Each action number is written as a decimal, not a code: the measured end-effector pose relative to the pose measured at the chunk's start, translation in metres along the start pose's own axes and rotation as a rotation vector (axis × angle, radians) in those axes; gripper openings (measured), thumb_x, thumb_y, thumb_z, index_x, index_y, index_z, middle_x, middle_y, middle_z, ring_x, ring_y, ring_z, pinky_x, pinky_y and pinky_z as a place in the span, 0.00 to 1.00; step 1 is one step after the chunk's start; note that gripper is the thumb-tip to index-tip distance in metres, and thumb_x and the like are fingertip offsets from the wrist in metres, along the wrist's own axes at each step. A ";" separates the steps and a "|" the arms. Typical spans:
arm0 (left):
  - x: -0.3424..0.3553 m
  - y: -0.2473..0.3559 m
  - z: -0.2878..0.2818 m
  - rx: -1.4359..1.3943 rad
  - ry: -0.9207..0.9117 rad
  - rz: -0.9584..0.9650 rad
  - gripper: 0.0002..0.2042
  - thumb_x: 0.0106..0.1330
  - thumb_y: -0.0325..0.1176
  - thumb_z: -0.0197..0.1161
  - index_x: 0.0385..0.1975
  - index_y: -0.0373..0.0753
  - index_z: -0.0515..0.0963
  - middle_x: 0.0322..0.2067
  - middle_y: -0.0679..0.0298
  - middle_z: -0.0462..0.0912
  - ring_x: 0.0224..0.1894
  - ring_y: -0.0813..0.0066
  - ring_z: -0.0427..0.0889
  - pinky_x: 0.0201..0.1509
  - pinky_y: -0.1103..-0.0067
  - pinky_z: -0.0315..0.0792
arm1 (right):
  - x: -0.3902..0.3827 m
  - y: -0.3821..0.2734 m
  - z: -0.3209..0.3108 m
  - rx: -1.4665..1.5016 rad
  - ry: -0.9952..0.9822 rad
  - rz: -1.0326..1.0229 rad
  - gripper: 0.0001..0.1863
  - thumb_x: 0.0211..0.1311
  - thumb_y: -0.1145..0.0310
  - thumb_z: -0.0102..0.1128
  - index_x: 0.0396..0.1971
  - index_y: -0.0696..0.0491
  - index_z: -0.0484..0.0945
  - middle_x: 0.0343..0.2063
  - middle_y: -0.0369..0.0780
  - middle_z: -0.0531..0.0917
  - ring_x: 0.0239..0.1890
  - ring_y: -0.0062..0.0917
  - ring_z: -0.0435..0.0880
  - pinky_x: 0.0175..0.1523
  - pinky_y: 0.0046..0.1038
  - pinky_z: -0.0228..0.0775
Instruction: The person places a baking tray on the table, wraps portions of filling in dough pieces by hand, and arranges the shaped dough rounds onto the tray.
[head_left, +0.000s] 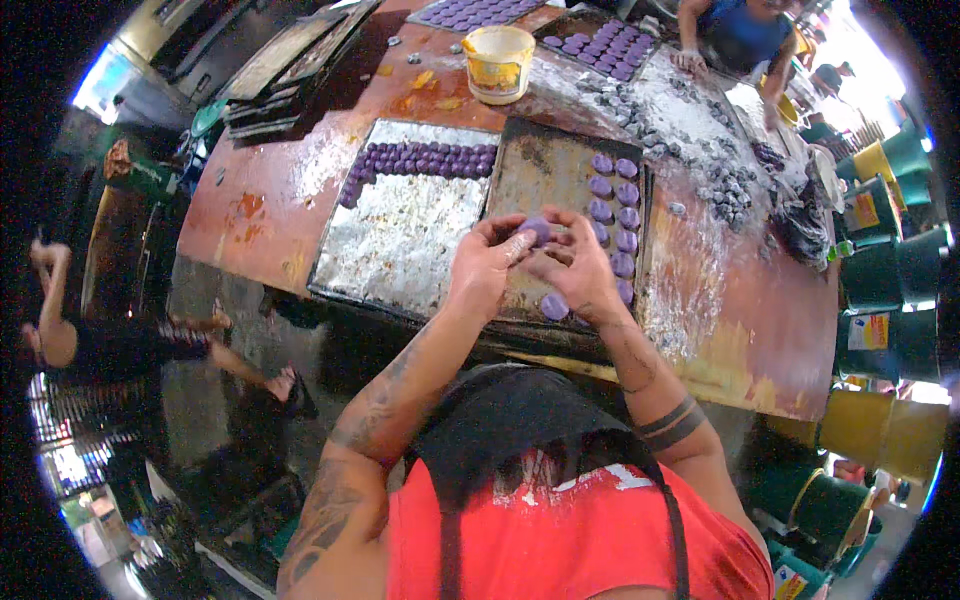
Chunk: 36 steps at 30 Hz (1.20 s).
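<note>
Above the dark baking tray (525,180), my left hand (485,262) pinches a round purple dough piece (537,231) between thumb and fingers. My right hand (580,265) curls its fingertips against the right side of the same piece. Flattened purple dough discs (627,240) lie in two columns along this tray's right side, and one disc (554,306) sits near its front edge. To the left, a silver tray (400,240) carries small purple dough balls (425,159) packed in rows along its far side. My forearms hide part of the dark tray's front.
A yellow-stained white bucket (499,65) stands beyond the trays. White flour (690,105) and dusted dough lumps (730,190) spread across the table's right. Stacked trays (290,75) lie far left; filled trays (605,48) lie at the back. A co-worker (745,35) works at far right.
</note>
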<state>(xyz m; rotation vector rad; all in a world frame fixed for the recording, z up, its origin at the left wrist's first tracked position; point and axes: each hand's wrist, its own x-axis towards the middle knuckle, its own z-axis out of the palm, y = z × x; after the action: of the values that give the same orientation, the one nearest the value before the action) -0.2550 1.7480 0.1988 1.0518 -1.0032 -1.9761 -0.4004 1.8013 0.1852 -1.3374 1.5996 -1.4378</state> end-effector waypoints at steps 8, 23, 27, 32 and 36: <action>-0.019 -0.050 -0.041 0.655 -0.099 0.274 0.41 0.60 0.12 0.49 0.78 0.31 0.46 0.77 0.50 0.53 0.79 0.63 0.52 0.81 0.73 0.45 | -0.028 0.058 0.003 -0.527 -0.551 0.134 0.18 0.59 0.72 0.65 0.50 0.57 0.83 0.45 0.46 0.88 0.52 0.35 0.85 0.59 0.36 0.74; -0.046 -0.066 -0.088 0.443 0.148 -0.071 0.18 0.70 0.20 0.59 0.59 0.32 0.75 0.48 0.62 0.83 0.51 0.76 0.79 0.60 0.77 0.71 | 0.101 0.142 -0.111 -0.743 0.186 -0.263 0.15 0.51 0.73 0.61 0.41 0.55 0.84 0.41 0.47 0.86 0.46 0.47 0.83 0.52 0.43 0.75; -0.013 -0.061 -0.135 0.460 0.227 0.017 0.15 0.70 0.19 0.57 0.56 0.30 0.76 0.47 0.59 0.83 0.50 0.74 0.81 0.59 0.76 0.73 | 0.107 0.224 -0.230 -1.124 0.198 0.057 0.21 0.65 0.63 0.54 0.55 0.53 0.81 0.64 0.53 0.76 0.69 0.47 0.70 0.75 0.42 0.59; 0.053 -0.019 -0.206 0.793 0.415 0.063 0.16 0.67 0.24 0.61 0.54 0.30 0.76 0.48 0.52 0.84 0.48 0.63 0.84 0.56 0.70 0.77 | 0.015 0.243 -0.249 -1.280 -0.138 0.112 0.21 0.61 0.66 0.62 0.54 0.57 0.81 0.60 0.52 0.79 0.64 0.45 0.74 0.70 0.41 0.64; 0.105 0.010 -0.277 1.581 0.891 0.551 0.16 0.62 0.32 0.67 0.48 0.34 0.79 0.44 0.51 0.83 0.47 0.51 0.84 0.52 0.62 0.78 | -0.058 0.220 -0.244 -0.257 0.359 0.282 0.10 0.68 0.68 0.54 0.42 0.55 0.82 0.33 0.37 0.81 0.35 0.24 0.81 0.39 0.28 0.74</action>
<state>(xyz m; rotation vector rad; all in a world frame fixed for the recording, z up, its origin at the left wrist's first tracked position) -0.0581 1.5701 0.0659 1.8045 -1.9187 0.1420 -0.6653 1.9196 0.0219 -0.9662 2.1712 -1.3861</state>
